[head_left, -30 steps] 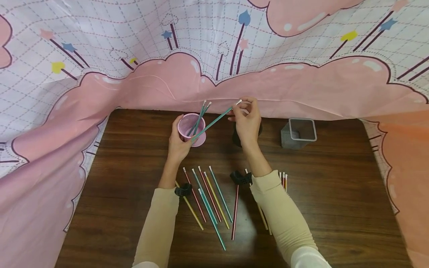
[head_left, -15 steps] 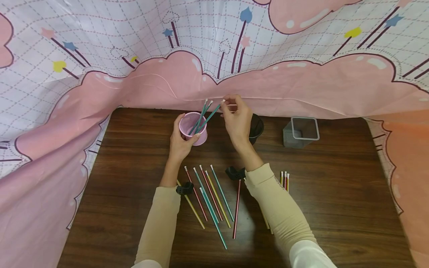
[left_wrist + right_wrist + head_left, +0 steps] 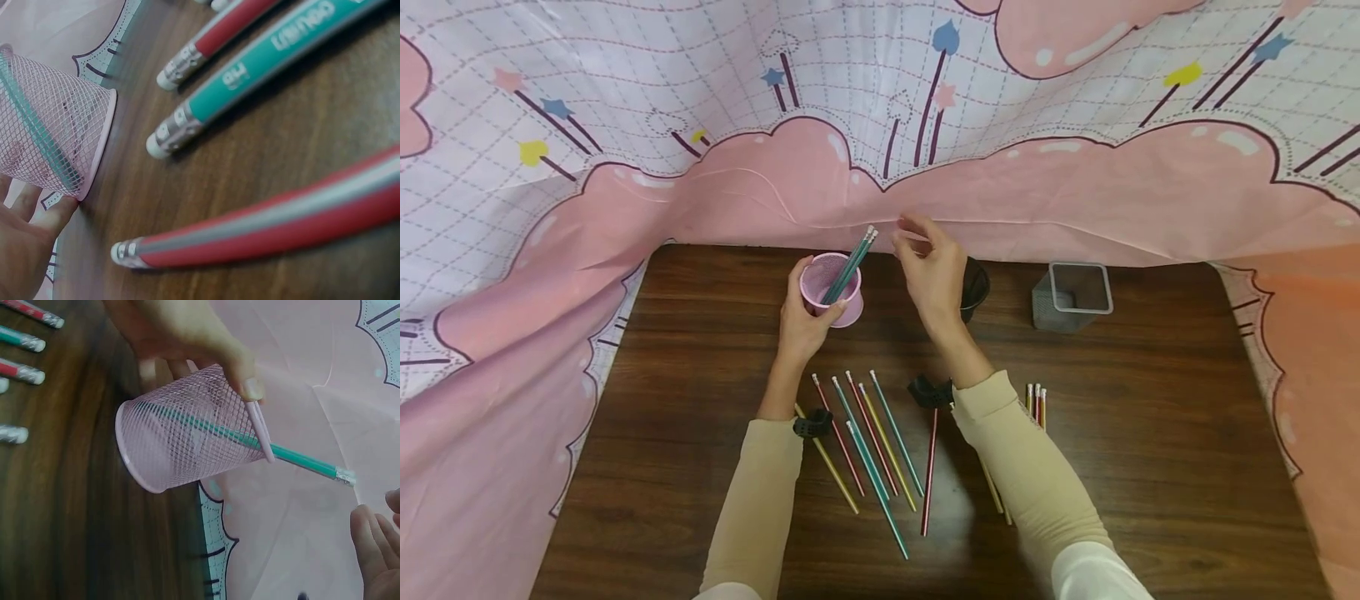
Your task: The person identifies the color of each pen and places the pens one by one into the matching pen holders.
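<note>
My left hand [image 3: 802, 323] grips a pink mesh pencil cup [image 3: 187, 440] at the back of the table, its thumb at the rim. Several green pencils [image 3: 852, 265] lean together in the cup, with their white eraser ends sticking out above it. To the right of those ends, my right hand [image 3: 934, 271] hovers with loosely bent fingers and nothing between them. The right wrist view shows a gap between its fingertips [image 3: 361, 519] and the pencil's eraser. In the left wrist view the cup's mesh wall [image 3: 50, 125] shows a green pencil inside.
Red pencils [image 3: 928, 479], yellow and green ones lie loose in front. More pencils [image 3: 1037, 404] lie partly under the right sleeve. A black cup [image 3: 976, 287] stands behind the right hand, and a grey square mesh holder [image 3: 1051, 310] farther right. A patterned cloth [image 3: 1000, 196] hangs along the back.
My right hand moved left, lowered a green pencil into the pink cup and let it go. The pencils in the cup now lean together to the right. The left hand kept its grip.
</note>
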`<state>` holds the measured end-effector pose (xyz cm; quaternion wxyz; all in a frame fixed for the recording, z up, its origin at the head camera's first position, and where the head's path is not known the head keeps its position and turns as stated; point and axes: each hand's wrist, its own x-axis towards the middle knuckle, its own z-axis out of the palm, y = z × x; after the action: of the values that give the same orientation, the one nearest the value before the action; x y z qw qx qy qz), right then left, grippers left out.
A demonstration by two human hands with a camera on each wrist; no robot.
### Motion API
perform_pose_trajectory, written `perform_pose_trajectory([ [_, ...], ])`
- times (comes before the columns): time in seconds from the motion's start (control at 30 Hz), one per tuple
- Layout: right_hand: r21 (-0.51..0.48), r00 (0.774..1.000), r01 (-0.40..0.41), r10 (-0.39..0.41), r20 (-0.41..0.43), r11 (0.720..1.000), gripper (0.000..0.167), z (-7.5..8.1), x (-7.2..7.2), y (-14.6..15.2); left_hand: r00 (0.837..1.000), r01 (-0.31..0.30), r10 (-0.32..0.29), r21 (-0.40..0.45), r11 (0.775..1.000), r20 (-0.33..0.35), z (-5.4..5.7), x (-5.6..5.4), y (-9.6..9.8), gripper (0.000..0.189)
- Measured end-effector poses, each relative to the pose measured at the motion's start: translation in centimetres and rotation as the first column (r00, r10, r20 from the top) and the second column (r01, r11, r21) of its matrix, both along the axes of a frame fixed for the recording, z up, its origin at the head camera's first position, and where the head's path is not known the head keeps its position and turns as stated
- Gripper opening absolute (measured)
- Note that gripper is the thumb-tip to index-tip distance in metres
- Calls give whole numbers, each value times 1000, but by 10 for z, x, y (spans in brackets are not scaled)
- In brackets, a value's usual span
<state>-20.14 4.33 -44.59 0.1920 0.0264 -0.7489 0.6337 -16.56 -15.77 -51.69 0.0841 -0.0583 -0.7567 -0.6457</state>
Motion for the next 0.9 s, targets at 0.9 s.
perform_pose_trajectory([
  [0.9, 605, 903, -389, 158, 399, 695, 27, -58, 115, 13, 999, -31, 30, -30, 999, -28, 0, 1, 2, 84],
])
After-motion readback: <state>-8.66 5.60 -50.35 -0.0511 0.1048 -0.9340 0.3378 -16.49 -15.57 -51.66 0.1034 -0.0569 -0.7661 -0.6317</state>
